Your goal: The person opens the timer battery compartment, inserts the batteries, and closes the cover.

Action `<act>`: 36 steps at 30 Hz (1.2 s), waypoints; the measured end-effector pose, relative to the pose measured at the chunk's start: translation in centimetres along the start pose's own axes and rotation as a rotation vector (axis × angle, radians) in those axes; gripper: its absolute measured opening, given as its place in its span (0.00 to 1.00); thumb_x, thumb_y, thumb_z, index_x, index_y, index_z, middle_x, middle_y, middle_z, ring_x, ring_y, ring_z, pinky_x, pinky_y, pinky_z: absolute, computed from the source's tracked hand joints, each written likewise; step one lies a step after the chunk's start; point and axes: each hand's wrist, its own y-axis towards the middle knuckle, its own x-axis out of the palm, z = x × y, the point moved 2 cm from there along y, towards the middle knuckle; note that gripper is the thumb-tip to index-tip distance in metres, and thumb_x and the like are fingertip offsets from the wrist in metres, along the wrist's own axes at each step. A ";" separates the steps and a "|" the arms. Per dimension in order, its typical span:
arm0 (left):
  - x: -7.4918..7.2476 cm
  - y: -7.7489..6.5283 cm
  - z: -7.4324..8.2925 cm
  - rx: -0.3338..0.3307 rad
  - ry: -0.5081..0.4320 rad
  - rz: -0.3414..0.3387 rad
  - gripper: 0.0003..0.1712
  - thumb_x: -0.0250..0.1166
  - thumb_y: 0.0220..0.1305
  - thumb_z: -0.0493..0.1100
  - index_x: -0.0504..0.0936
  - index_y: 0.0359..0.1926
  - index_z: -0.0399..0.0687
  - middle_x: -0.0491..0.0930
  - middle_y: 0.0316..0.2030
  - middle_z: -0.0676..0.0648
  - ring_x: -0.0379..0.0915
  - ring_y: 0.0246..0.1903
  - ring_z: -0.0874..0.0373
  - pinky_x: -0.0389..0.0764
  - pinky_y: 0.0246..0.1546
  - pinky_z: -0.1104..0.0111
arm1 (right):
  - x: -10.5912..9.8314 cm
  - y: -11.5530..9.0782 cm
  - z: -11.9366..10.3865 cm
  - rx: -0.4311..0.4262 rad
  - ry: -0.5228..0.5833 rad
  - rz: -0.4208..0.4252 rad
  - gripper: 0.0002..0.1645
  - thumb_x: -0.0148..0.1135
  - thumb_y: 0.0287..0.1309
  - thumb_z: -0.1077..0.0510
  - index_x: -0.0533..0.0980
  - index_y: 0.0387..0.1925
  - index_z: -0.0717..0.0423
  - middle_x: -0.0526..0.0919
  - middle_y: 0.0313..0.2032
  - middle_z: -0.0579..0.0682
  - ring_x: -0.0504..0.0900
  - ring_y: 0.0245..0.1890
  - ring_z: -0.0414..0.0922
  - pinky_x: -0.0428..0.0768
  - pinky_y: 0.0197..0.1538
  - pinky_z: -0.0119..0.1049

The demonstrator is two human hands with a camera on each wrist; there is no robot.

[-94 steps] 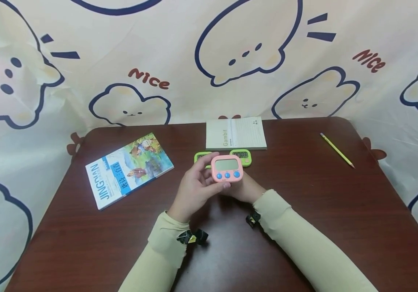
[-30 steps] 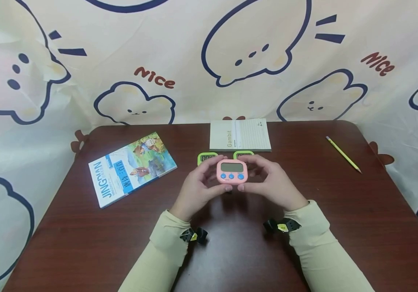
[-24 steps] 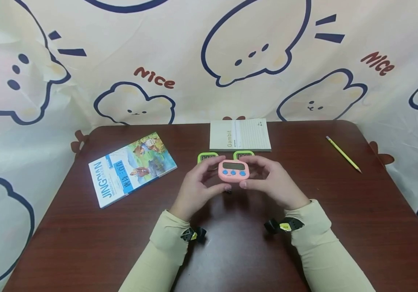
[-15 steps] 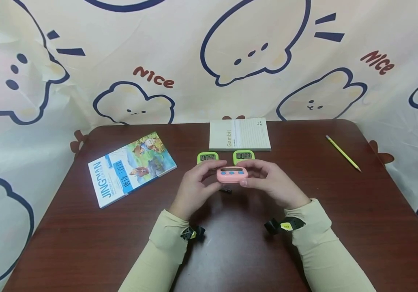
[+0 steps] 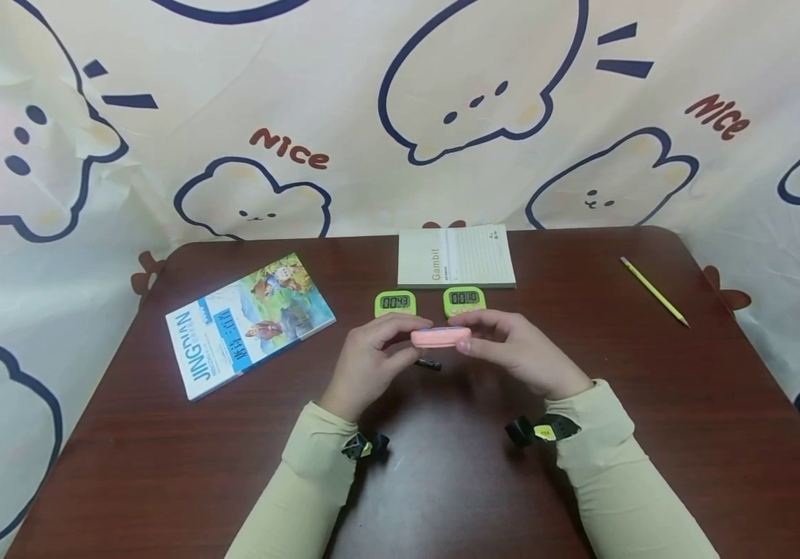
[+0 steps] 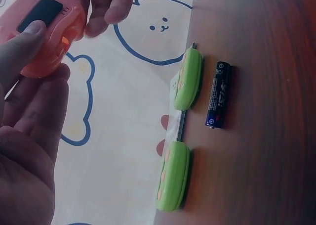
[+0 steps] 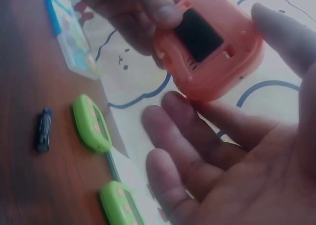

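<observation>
Both hands hold a pink digital timer above the table, face turned up, so the head view shows mostly its edge. My left hand pinches its left end; in the left wrist view the thumb presses by a dark rectangle on the timer's back. My right hand pinches the right end between thumb and forefinger, other fingers spread loosely. A small dark cylindrical battery lies on the table below the timer. Two green digital timers stand just beyond the hands, their screens lit with digits.
A notepad lies at the table's back edge behind the green timers. To the left is a colourful book, set at an angle. A yellow-green pencil lies at the far right. A patterned cloth hangs behind the table.
The right hand has come from behind the pink timer to its right end. The timer has tipped until its screen is out of sight. The battery below now shows; the green timers' digits have advanced.
</observation>
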 end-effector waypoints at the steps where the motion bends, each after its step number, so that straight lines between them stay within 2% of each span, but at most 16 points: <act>1: 0.0 0.0 0.0 -0.008 -0.004 0.001 0.19 0.74 0.58 0.35 0.87 0.51 0.49 0.85 0.49 0.54 0.79 0.51 0.62 0.82 0.52 0.68 | 0.0 0.0 0.0 -0.014 -0.017 0.008 0.32 0.71 0.61 0.50 0.74 0.64 0.56 0.79 0.59 0.51 0.78 0.56 0.51 0.79 0.56 0.45; 6: -0.2 0.0 -0.2 -0.039 -0.019 0.000 0.17 0.75 0.57 0.38 0.87 0.49 0.51 0.85 0.47 0.55 0.79 0.49 0.62 0.82 0.53 0.67 | 0.2 -0.1 -0.3 -0.101 -0.082 0.055 0.36 0.77 0.54 0.53 0.74 0.64 0.52 0.81 0.55 0.47 0.82 0.48 0.51 0.82 0.50 0.45; 13: -0.4 0.0 -0.2 -0.112 -0.020 -0.020 0.19 0.76 0.57 0.43 0.87 0.50 0.51 0.86 0.45 0.56 0.81 0.45 0.62 0.83 0.51 0.65 | 0.6 -0.3 -0.7 -0.201 -0.176 0.123 0.29 0.77 0.54 0.55 0.78 0.58 0.45 0.83 0.50 0.43 0.81 0.46 0.44 0.80 0.51 0.49; 19: -0.6 0.0 0.1 -0.155 -0.040 -0.052 0.18 0.76 0.58 0.43 0.87 0.51 0.49 0.87 0.44 0.53 0.81 0.44 0.60 0.84 0.50 0.62 | 0.9 -0.4 -1.0 -0.223 -0.169 0.167 0.21 0.74 0.57 0.58 0.81 0.53 0.49 0.85 0.46 0.44 0.82 0.42 0.44 0.83 0.48 0.47; 25: -0.6 0.0 0.3 -0.160 -0.056 -0.063 0.18 0.75 0.58 0.41 0.87 0.51 0.47 0.87 0.43 0.51 0.82 0.43 0.58 0.84 0.49 0.62 | 0.9 -0.4 -1.1 -0.220 -0.169 0.177 0.21 0.74 0.57 0.61 0.81 0.53 0.51 0.85 0.46 0.45 0.83 0.42 0.43 0.84 0.48 0.42; 28: -0.5 0.0 0.2 -0.161 -0.061 -0.072 0.22 0.75 0.59 0.41 0.85 0.55 0.48 0.86 0.45 0.51 0.82 0.43 0.59 0.84 0.49 0.66 | 0.9 -0.4 -1.1 -0.208 -0.160 0.186 0.20 0.73 0.57 0.61 0.82 0.52 0.51 0.86 0.45 0.45 0.83 0.41 0.44 0.84 0.47 0.39; 31: -0.4 0.0 0.2 -0.156 -0.082 -0.082 0.30 0.75 0.59 0.41 0.79 0.63 0.49 0.85 0.48 0.50 0.83 0.45 0.60 0.84 0.49 0.67 | 0.8 -0.3 -0.9 -0.183 -0.134 0.195 0.19 0.74 0.57 0.60 0.83 0.50 0.52 0.86 0.43 0.46 0.83 0.40 0.45 0.83 0.45 0.37; 36: -0.4 0.0 0.3 -0.144 -0.112 -0.122 0.45 0.79 0.54 0.44 0.70 0.71 0.59 0.79 0.59 0.53 0.82 0.49 0.59 0.83 0.52 0.60 | 0.8 -0.3 -0.9 -0.123 -0.052 0.192 0.19 0.73 0.57 0.60 0.82 0.51 0.54 0.86 0.42 0.50 0.84 0.39 0.48 0.84 0.43 0.36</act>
